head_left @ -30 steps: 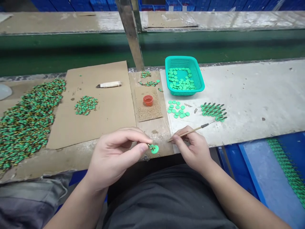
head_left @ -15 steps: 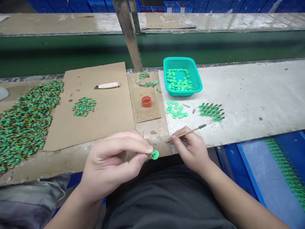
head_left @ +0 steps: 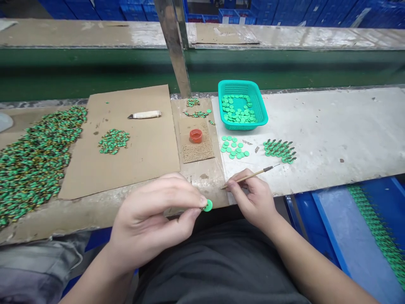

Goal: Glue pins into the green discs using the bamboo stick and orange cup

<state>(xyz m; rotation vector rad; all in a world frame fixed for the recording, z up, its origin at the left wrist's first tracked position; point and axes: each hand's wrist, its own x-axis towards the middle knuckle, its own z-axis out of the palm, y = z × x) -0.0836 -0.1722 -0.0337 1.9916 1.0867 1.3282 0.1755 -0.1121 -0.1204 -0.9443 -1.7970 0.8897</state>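
Between thumb and forefinger, my left hand (head_left: 158, 215) pinches a small figure with a round green disc (head_left: 208, 205) at its end, just over the table's front edge. My right hand (head_left: 251, 194) holds a thin brush-like tool (head_left: 249, 176), its fine tip pointing right and away. Beyond the hands, a small red cup (head_left: 195, 136) stands on a piece of cardboard. Loose green discs (head_left: 234, 148) lie to its right, and beside them stand rows of finished-looking green pieces (head_left: 279, 151) on discs.
A teal basket (head_left: 262, 110) of green discs stands at the back. On the left are a large heap of small green parts (head_left: 38, 160), a cardboard sheet (head_left: 148, 147) with a smaller pile (head_left: 113, 141), and a wrapped knife-like tool (head_left: 145, 115). Blue trays (head_left: 335, 228) are at lower right.
My left hand has shifted slightly right, and its fingertips now cover more of the small figure beside the disc. My right hand has barely moved. The view has tilted slightly.
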